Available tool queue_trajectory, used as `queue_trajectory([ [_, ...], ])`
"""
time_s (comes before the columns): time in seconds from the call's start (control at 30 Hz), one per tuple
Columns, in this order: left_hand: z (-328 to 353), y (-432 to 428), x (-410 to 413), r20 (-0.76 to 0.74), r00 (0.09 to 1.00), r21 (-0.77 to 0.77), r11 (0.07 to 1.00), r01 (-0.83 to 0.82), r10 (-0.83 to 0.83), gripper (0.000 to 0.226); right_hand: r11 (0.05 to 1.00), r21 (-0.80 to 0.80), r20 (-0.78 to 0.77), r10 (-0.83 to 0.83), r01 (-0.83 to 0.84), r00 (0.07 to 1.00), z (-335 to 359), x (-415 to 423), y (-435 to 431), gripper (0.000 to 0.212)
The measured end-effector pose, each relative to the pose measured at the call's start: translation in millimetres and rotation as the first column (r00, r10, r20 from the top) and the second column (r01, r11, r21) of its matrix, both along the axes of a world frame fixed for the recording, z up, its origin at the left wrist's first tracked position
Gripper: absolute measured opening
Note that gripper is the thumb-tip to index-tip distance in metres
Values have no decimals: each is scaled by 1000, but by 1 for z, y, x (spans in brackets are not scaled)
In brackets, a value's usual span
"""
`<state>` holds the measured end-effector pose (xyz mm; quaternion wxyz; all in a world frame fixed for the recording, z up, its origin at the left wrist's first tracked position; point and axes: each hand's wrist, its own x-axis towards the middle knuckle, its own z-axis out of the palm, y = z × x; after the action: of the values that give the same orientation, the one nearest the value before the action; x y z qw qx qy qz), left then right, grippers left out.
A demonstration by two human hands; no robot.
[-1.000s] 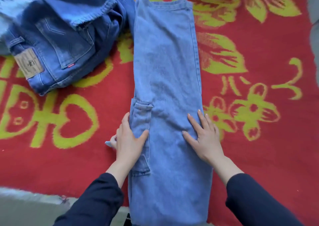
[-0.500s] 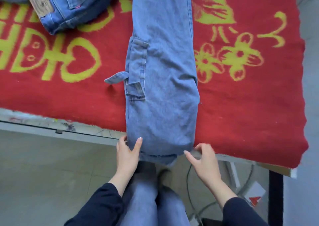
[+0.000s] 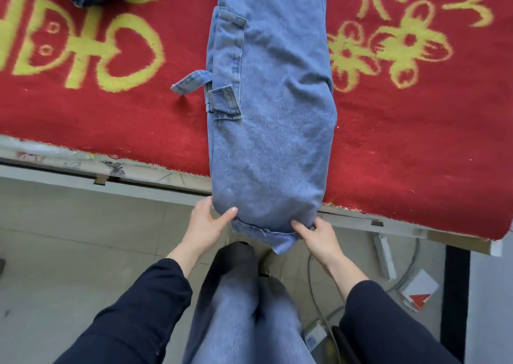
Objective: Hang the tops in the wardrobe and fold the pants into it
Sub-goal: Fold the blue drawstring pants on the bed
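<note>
Gripping light jeans (image 3: 272, 119) at near end, left hand (image 3: 204, 226) thumb on top, right hand (image 3: 319, 237) fingers (image 3: 301, 228) pinching

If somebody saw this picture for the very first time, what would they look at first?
Probably the long light blue jeans, stretched down the middle of a bright red blanket with yellow flowers. Next come the two hands at the near end, where the jeans hang over the table edge. The left hand grips one corner and the right hand pinches the other.
</note>
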<state>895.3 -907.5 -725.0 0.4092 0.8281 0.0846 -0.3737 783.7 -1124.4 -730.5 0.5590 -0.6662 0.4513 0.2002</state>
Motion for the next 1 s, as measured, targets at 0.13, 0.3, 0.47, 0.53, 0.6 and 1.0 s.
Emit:
queue_trajectory([
  [0.13,29,8,-8,-100,994,-100,994,36,-46,29,998,63,-28,31,-29,999,29,-10,-7,33],
  [0.3,86,11,-16,-223,973,-159,987,24,-59,30,989,145,-68,-20,30,997,88,-12,-17,33],
  [0.47,154,6,-19,-496,863,-107,993,52,-99,28,963,268,-207,35,22,978,155,-14,-26,35],
  [0.53,175,4,-18,-579,806,-98,992,82,-124,30,954,299,-252,70,9,965,177,-18,-31,26],
  [0.6,190,-1,-8,-584,803,-81,993,82,-114,29,956,291,-273,62,21,960,193,-13,-36,23],
  [1.0,218,-94,211,-461,809,-228,832,-505,365,12,813,294,-7,-523,502,852,226,218,-110,24],
])
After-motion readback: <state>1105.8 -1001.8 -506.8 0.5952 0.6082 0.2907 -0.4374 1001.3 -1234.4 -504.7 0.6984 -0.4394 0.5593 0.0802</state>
